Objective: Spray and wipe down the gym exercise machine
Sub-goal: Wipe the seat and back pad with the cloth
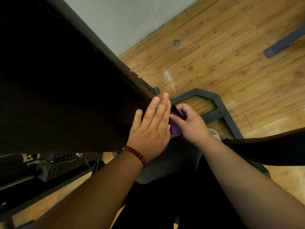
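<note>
I see the dark machine panel (69, 83) filling 9 to 11 o'clock, its long edge running from 11 o'clock down to centre. My left hand (150, 129) lies flat on its lower end, fingers straight. At that hand's 3 o'clock, my right hand (189, 123) pinches the purple cloth (175, 128) against the edge, so I judge it wipes next.

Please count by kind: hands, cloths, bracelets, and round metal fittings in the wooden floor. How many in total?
Hands: 2 (left hand, right hand)
Cloths: 1 (purple cloth)
Bracelets: 1 (red bead bracelet)
Floor fittings: 2 (upper fitting, lower fitting)
Total: 6
</note>
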The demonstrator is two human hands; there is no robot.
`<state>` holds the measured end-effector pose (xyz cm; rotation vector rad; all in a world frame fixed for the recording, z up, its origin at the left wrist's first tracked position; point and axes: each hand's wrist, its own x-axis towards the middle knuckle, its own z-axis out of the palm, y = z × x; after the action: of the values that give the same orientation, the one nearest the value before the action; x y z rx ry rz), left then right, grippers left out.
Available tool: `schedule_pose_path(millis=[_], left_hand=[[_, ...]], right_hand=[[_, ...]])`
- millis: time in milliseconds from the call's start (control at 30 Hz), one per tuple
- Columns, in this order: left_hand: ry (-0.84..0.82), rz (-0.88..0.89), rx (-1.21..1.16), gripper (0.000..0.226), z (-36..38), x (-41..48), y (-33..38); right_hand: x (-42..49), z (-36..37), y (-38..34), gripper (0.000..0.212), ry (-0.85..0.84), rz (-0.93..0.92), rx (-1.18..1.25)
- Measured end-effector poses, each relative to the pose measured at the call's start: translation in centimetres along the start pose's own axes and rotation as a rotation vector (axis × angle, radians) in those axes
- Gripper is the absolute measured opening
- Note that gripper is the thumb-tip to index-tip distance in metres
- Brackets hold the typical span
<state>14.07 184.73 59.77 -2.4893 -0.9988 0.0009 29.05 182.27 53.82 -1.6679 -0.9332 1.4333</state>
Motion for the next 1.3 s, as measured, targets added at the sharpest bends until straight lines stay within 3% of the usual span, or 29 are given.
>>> schedule_pose_path(millis=[267,633,767,900,1300], left_hand=[[-0.078,-0.018,-0.483,0.060,-5.0,-0.7,-3.0],[-0.067,-0.459,-0.996,0.050,-13.8,-1.7,-9.6],[0.020,-0.585,-1.247,0.033,-17.5,-2.0,-12.6],[0.135,-0.717,-1.399,0.031,-20.5,-2.7,-15.4],[0.398,-1.041,-1.842,0.051,-26.2,-5.7,-22.6]], right_hand=[[-3.3,-1.5,-5.5,0.010,-0.044,-0.134,-0.040],[-9.6,0.4,-18.2,0.014,-0.164,-0.320,0.139],[-10.8,2.3,-23.4,0.015,-0.195,-0.391,0.102],[-12.1,5.1,-28.0,0.017,-0.195,-0.492,-0.011],[-14.6,11.7,-36.3,0.012,-0.174,-0.673,-0.063]])
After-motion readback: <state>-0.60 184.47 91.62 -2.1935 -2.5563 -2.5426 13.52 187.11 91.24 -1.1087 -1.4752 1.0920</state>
